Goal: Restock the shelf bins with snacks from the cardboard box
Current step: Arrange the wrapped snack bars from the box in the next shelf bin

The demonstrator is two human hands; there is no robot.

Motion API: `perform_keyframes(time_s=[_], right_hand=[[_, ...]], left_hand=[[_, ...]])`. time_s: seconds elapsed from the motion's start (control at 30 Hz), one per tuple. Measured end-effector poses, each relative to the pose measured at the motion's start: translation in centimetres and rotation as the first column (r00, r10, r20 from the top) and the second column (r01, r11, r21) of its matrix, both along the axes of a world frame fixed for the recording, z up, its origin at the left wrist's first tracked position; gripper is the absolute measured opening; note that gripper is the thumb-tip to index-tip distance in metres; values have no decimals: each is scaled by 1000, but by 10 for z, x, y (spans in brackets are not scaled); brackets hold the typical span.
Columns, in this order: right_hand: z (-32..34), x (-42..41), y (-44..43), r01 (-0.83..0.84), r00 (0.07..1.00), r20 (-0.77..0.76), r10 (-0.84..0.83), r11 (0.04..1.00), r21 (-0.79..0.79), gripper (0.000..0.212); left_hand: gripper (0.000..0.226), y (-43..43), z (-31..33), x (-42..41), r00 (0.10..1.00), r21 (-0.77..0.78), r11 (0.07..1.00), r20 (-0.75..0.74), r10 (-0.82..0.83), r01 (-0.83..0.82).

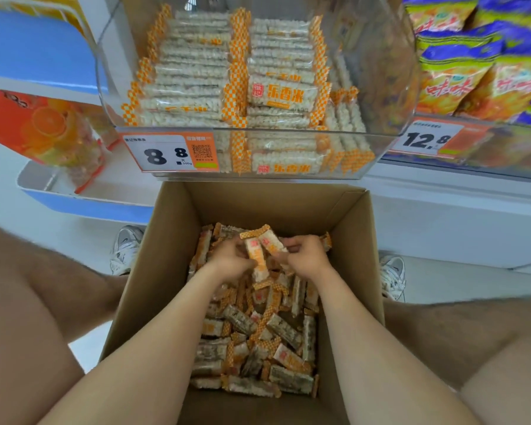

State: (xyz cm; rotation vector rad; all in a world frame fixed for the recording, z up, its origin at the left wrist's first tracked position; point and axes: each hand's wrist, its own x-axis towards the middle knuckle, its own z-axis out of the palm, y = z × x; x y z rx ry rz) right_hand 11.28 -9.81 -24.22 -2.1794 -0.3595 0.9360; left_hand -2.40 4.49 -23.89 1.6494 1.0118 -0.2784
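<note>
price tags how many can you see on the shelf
2. The 8.8 tag is on the front of the clear rice-snack bin; the 12.8 tag is on the chip-bag bin to its right. More may lie outside the view.

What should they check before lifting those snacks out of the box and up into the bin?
1. Grip of left hand on the snack packs: ok.
2. Grip of right hand on them: ok.
3. Held packs match the clear bin rows, same orange checked ends: ok.
4. Room left above the rows: cannot tell.
5. Nothing blocking the way from cardboard box to bin: ok.
</note>
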Motion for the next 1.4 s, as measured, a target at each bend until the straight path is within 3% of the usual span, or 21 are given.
perform_keyframes(time_s=[0.1, 0.2, 0.4, 0.6, 0.7, 0.83, 1.0, 1.13, 1.23, 1.3, 1.4], right_hand=[[26, 1, -6, -1, 994, -105, 7, 999, 54, 48], [58, -2, -15, 28, 990, -141, -13, 994, 104, 49], [126, -16, -31, -59, 995, -66, 71, 985, 164, 39], [182, -26, -38, -152, 988, 29, 150, 954, 257, 40], [218, -28, -35, -137, 990, 94, 109, 915, 379, 38], [264, -36, -34, -146, 980, 196, 47, 836, 529, 20], [289, -47, -23, -202, 951, 310, 6, 770, 605, 11], [308, -39, -11, -311, 915, 396, 72, 750, 583, 15], [322, -33, -7, -367, 909, 389, 148, 727, 581, 24], [329, -26, -3, -385, 898, 412, 154, 731, 564, 29], [331, -1, 9, -388, 851, 515, 106, 786, 481, 39]], left_hand=[[48, 0, 33, -2, 993, -189, 979, 75, 89, -74], [44, -3, 68, -8, 985, -254, 966, 153, 85, -44], [59, -9, 122, -26, 977, -201, 978, 215, -12, 56], [36, -13, 199, -36, 944, -137, 975, 307, -124, 173], [21, -14, 239, -37, 913, -80, 988, 396, -94, 136], [28, -13, 281, -38, 845, 85, 996, 533, -46, 1], [19, -19, 321, -39, 723, -33, 999, 690, 29, -8], [22, -12, 330, -31, 706, 171, 983, 705, -76, -66], [17, -1, 330, -21, 679, 121, 989, 733, -32, -84], [27, 8, 328, -15, 690, 143, 985, 723, -40, -92], [51, 18, 319, -6, 780, 427, 885, 612, -134, -183]])
